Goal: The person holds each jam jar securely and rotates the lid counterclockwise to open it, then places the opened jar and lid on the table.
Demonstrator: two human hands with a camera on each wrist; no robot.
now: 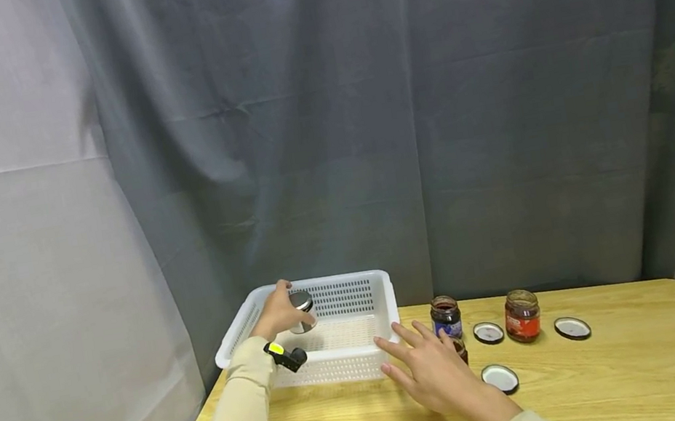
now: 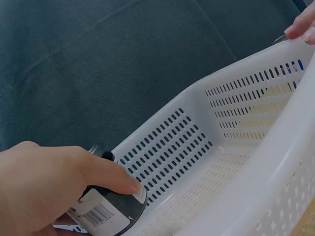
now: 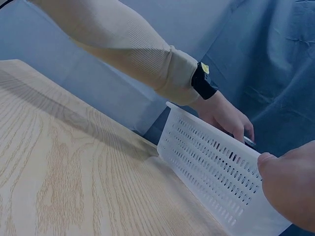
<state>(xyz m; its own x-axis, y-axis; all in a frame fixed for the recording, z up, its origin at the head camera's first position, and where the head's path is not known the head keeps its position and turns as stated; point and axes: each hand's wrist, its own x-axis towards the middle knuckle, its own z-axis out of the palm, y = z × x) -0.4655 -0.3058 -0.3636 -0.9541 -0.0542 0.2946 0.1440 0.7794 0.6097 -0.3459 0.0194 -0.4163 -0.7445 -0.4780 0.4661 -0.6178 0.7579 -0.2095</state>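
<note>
My left hand (image 1: 277,313) grips a jar (image 1: 301,301) with a dark lid, inside the left part of a white slotted plastic basket (image 1: 336,369). In the left wrist view, the thumb and fingers wrap round this jar (image 2: 106,214), which lies tilted and shows a black-and-white label with a barcode. At the basket's right end, my right hand (image 1: 432,372) has its fingers spread at the rim. The right wrist view shows the thumb of that hand (image 3: 293,184) against the rim of the basket (image 3: 206,167).
Right of the basket stand a lidless jar with a purple label (image 1: 448,325) and one with a red label (image 1: 523,323). Another jar (image 1: 461,350) is mostly hidden behind my right hand. Three lids (image 1: 500,378) lie upturned on the wooden table (image 1: 654,366). Grey curtain hangs behind.
</note>
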